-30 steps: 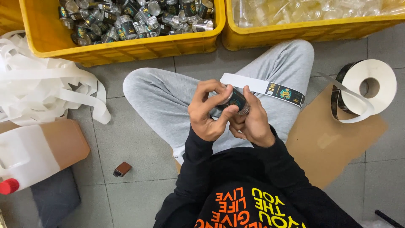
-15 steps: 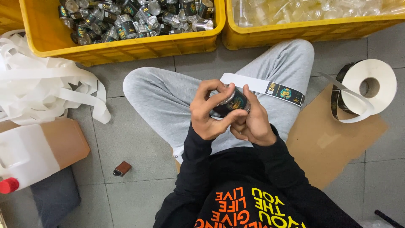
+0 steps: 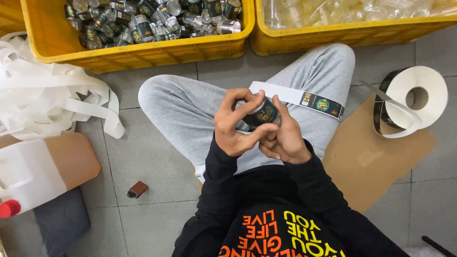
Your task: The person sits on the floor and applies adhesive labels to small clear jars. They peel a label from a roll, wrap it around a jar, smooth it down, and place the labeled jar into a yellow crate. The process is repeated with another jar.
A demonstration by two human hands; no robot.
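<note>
Both hands (image 3: pixel 259 128) clasp small jar (image 3: pixel 264 113) (dark label) — over lap.

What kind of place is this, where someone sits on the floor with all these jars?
Probably a small packing workshop where labels go on by hand: yellow crates of small jars, a label roll, heaped backing paper, and both hands around one jar.

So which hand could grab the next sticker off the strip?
Probably the right hand: the label strip lies over the knee on its side, while the left hand wraps the small jar.
</note>
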